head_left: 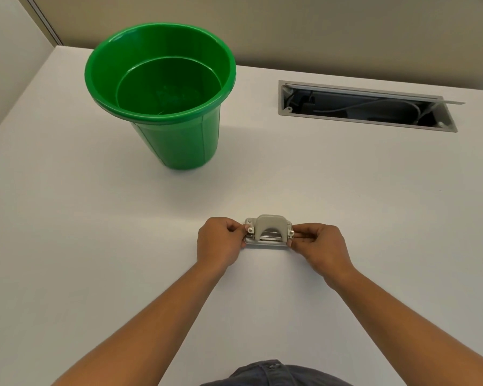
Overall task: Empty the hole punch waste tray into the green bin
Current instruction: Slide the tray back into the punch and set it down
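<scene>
A small grey hole punch (268,231) sits on the white desk (346,190), close to the person. The left hand (219,242) pinches its left end and the right hand (319,246) pinches its right end, fingers closed on it. The green bin (162,90) stands upright, well apart, farther back on the left. An open cable slot (365,107) is cut into the desk at the back right.

White desk (346,190), open grey cable tray (365,107) recessed at rear, beige partition walls (346,37) behind
</scene>
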The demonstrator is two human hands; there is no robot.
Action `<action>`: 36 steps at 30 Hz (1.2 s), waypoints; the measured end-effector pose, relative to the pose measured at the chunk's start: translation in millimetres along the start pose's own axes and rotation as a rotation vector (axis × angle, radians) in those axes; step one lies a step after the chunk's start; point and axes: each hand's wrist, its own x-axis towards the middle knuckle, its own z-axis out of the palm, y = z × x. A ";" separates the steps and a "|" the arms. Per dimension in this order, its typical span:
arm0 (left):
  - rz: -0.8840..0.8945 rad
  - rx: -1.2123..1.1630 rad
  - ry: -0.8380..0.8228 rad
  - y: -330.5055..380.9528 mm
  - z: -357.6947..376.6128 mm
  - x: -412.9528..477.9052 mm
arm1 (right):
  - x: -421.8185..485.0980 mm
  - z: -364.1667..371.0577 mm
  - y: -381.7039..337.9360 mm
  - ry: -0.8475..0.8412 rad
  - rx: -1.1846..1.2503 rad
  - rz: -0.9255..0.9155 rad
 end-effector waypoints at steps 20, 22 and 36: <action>0.048 0.068 0.039 -7.3 5.2 -1.4 | 1.7 10.1 16.3 0.059 -0.111 -0.123; 0.052 0.070 0.035 -7.7 4.9 -2.0 | 2.4 10.2 16.8 0.059 -0.127 -0.126; 0.102 0.076 0.059 -13.6 6.1 -7.1 | 0.2 11.3 17.4 0.076 -0.183 -0.181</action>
